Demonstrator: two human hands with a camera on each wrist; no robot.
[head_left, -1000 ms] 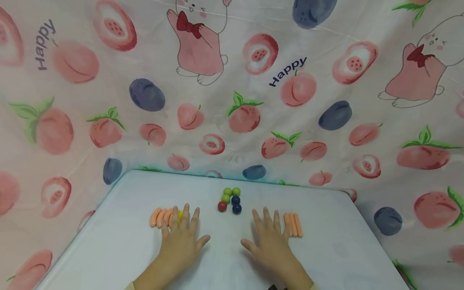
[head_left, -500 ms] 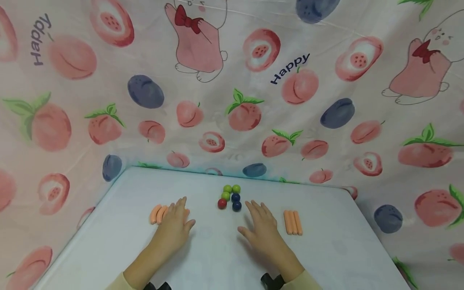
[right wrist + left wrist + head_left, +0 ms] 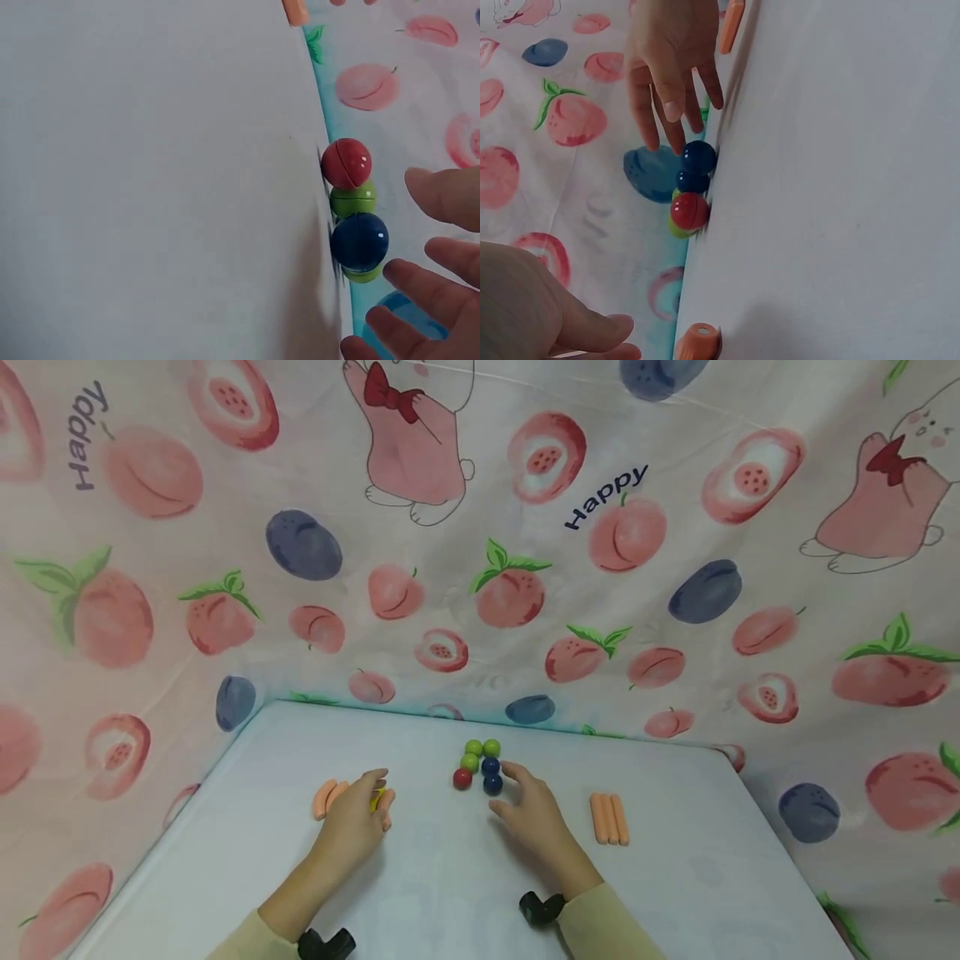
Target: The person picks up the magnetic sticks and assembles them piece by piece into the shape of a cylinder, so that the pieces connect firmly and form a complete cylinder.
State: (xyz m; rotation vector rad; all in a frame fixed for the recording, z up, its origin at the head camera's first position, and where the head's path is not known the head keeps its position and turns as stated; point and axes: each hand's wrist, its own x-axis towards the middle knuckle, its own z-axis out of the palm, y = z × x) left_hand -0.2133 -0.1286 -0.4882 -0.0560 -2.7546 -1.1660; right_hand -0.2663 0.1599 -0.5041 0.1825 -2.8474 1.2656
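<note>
Balls (image 3: 492, 785), blue, two: beside right hand (image 3: 536, 810), grip wide; curved orange pieces (image 3: 323, 800): by left hand (image 3: 352, 820), fingers loose, empty

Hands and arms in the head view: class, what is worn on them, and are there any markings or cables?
The left hand and right hand are bare, with no gloves or rings showing. The left sleeve and right sleeve are pale beige, without visible markings. A small, bent black piece sits by each wrist. No cables show.
</note>
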